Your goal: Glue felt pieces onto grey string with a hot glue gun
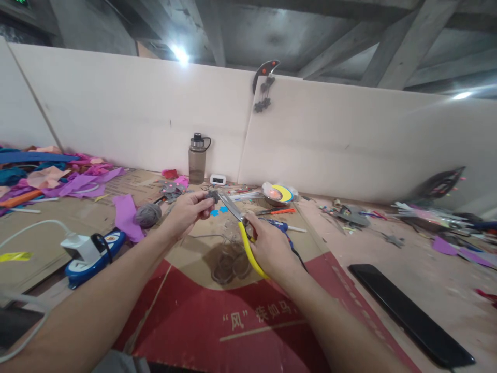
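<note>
Between the thumb and fingers of my left hand (pixel 190 211) is a small dark grey piece (pixel 212 196), perhaps felt; its exact shape is hard to make out. My right hand (pixel 267 238) grips yellow-handled scissors (pixel 249 249), their metal blades pointing up and left at the grey piece. Whether the blades touch it I cannot tell. Just below lie small blue cut-out shapes (pixel 219 211) on the cardboard. Nearer to me, a dark looped shape (pixel 229 267) sits on the brown part of the board. A ball of grey yarn (pixel 147 214) rests left of my left hand.
A blue power strip (pixel 95 259) with a white plug stands at the left, near purple scraps (pixel 128 215). Behind are a water bottle (pixel 197 160) and a bowl (pixel 280 196). A blue glue gun (pixel 279 225) lies beyond my right hand; a black phone-like slab (pixel 407 313) lies right.
</note>
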